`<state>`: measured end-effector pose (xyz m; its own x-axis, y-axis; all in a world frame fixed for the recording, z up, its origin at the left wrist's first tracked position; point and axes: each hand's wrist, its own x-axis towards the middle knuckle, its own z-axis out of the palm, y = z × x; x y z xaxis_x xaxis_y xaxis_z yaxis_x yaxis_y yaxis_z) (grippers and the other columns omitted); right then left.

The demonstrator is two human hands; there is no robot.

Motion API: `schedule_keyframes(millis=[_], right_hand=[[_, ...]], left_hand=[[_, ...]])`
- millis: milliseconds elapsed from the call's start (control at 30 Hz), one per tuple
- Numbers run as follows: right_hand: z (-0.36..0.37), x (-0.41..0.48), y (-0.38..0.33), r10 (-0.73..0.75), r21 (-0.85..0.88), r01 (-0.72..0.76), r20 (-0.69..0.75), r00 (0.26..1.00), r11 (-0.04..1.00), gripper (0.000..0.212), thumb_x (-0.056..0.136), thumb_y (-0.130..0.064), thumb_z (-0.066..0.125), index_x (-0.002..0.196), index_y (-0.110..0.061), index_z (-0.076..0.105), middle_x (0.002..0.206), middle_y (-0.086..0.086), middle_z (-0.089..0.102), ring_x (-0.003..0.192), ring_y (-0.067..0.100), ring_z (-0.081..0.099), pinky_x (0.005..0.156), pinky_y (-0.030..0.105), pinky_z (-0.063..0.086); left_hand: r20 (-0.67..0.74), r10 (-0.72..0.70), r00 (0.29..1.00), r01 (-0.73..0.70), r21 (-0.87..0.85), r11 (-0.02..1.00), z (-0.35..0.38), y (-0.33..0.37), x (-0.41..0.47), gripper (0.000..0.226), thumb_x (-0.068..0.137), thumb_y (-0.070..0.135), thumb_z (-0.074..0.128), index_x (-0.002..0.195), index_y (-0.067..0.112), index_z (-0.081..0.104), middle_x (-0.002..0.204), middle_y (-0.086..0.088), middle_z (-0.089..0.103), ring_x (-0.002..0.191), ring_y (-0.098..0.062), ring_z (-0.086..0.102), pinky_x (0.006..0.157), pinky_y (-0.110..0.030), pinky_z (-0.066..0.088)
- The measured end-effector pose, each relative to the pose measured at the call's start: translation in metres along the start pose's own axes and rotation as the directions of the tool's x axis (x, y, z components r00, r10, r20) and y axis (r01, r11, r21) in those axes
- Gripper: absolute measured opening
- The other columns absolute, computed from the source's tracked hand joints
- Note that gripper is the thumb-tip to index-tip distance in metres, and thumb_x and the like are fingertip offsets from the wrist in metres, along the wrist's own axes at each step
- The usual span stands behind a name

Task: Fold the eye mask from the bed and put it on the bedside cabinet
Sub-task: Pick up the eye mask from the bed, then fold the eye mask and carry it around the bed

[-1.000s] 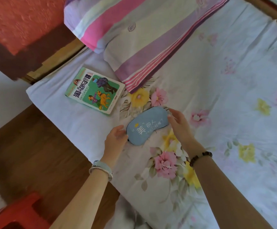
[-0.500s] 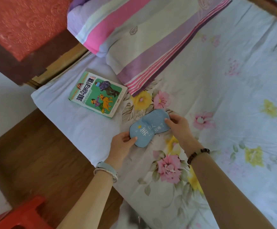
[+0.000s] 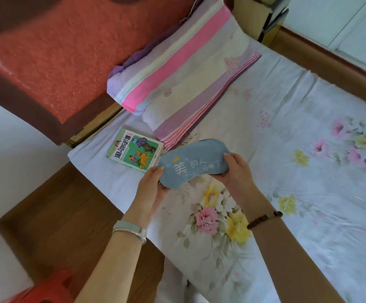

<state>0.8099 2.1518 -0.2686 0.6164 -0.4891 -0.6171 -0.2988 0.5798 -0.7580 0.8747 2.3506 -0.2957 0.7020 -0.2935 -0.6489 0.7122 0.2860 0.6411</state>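
Observation:
A blue eye mask [image 3: 194, 161] with white lettering and a dark edge is held flat in the air above the flowered bed sheet [image 3: 286, 193]. My left hand [image 3: 153, 186] grips its left end from below, thumb on top. At the mask's right end, my right hand [image 3: 236, 169] holds on with the thumb over the front. The mask is unfolded, printed side up. No bedside cabinet is clearly in view.
A green picture book [image 3: 135, 153] lies on the sheet just left of the mask. A striped pillow [image 3: 182, 77] rests against the red padded headboard [image 3: 53, 51]. Wooden floor [image 3: 46, 211] runs along the bed's left side, with a red stool [image 3: 35, 289] at the bottom left.
Both hands closed on the mask's ends and lifted it off the sheet, toward the camera. The view also tilted up, showing more of the headboard and pillow.

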Motion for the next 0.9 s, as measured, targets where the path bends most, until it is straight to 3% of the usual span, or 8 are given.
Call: schedule_keyframes(millis=[67,167,333,433,567,633,767,900], right_hand=[[0.005,-0.029,-0.026,0.017,0.127,-0.022,0.042,0.999,0.992,0.010,0.102,-0.011,0.045,0.099,-0.005,0.052,0.110,0.016,0.056,0.093,0.028,0.063,0.062,0.037,0.062],[0.012,-0.071,-0.061,0.014,0.237,-0.039,0.104,0.994,0.971,0.015,0.102,-0.010,0.042,0.111,-0.001,0.051,0.116,0.021,0.056,0.098,0.032,0.061,0.067,0.038,0.063],[0.020,-0.124,-0.104,-0.015,0.296,-0.019,0.112,0.994,0.955,0.019,0.103,-0.009,0.041,0.112,0.002,0.053,0.114,0.022,0.058,0.095,0.030,0.061,0.065,0.035,0.061],[0.021,-0.147,-0.120,-0.029,0.222,0.008,0.095,0.995,0.975,0.024,0.102,-0.010,0.045,0.119,0.004,0.054,0.121,0.024,0.057,0.098,0.030,0.061,0.072,0.035,0.057],[0.013,-0.172,-0.133,-0.102,-0.138,0.104,0.021,0.995,0.985,0.041,0.097,-0.020,0.057,0.136,-0.007,0.050,0.130,0.016,0.060,0.113,0.031,0.064,0.086,0.035,0.055],[0.010,-0.186,-0.136,-0.126,-0.177,0.133,0.052,0.991,0.975,0.040,0.098,-0.027,0.056,0.136,-0.014,0.052,0.128,0.010,0.062,0.111,0.027,0.065,0.092,0.036,0.054],[0.015,-0.213,-0.139,0.013,-0.004,-0.012,0.135,0.991,1.000,0.038,0.100,-0.037,0.047,0.130,-0.016,0.057,0.104,0.008,0.067,0.086,0.027,0.065,0.076,0.038,0.054],[0.021,-0.227,-0.130,0.063,0.249,-0.120,0.227,0.972,0.961,0.055,0.103,-0.042,0.036,0.138,-0.001,0.050,0.106,0.021,0.063,0.095,0.038,0.058,0.084,0.044,0.049]], left_hand=[[0.090,0.033,0.995,-0.024,-0.106,0.994,0.015,0.022,-0.027,0.015,0.097,0.013,0.050,0.108,0.010,0.060,0.108,-0.012,0.072,0.093,-0.021,0.072,0.079,-0.039,0.061],[0.208,0.093,0.974,-0.054,-0.187,0.981,0.042,0.057,-0.068,0.027,0.093,0.019,0.058,0.118,0.013,0.066,0.123,-0.015,0.069,0.110,-0.026,0.067,0.094,-0.045,0.054],[0.287,0.129,0.949,-0.102,-0.107,0.989,0.085,0.100,-0.127,0.049,0.085,0.014,0.065,0.132,0.004,0.055,0.128,-0.019,0.065,0.108,-0.027,0.068,0.081,-0.040,0.060],[0.277,0.128,0.952,-0.121,-0.043,0.992,0.104,0.115,-0.153,0.054,0.080,0.012,0.069,0.132,0.004,0.054,0.130,-0.021,0.064,0.106,-0.029,0.068,0.077,-0.039,0.061],[0.302,0.138,0.943,-0.156,0.038,0.987,0.123,0.125,-0.175,0.036,0.090,0.008,0.061,0.125,0.004,0.055,0.124,-0.021,0.062,0.099,-0.028,0.068,0.071,-0.037,0.062],[0.327,0.141,0.934,-0.164,0.043,0.986,0.129,0.126,-0.185,0.029,0.090,0.006,0.061,0.119,0.008,0.058,0.115,-0.015,0.066,0.087,-0.022,0.073,0.064,-0.032,0.060],[0.364,0.112,0.925,-0.143,0.058,0.988,0.139,0.120,-0.200,0.020,0.091,0.004,0.060,0.110,0.009,0.060,0.105,-0.012,0.069,0.078,-0.018,0.075,0.059,-0.030,0.059],[0.390,0.088,0.917,-0.141,0.109,0.984,0.149,0.111,-0.213,0.019,0.091,0.004,0.060,0.109,0.010,0.060,0.104,-0.011,0.068,0.079,-0.017,0.074,0.063,-0.031,0.060]])
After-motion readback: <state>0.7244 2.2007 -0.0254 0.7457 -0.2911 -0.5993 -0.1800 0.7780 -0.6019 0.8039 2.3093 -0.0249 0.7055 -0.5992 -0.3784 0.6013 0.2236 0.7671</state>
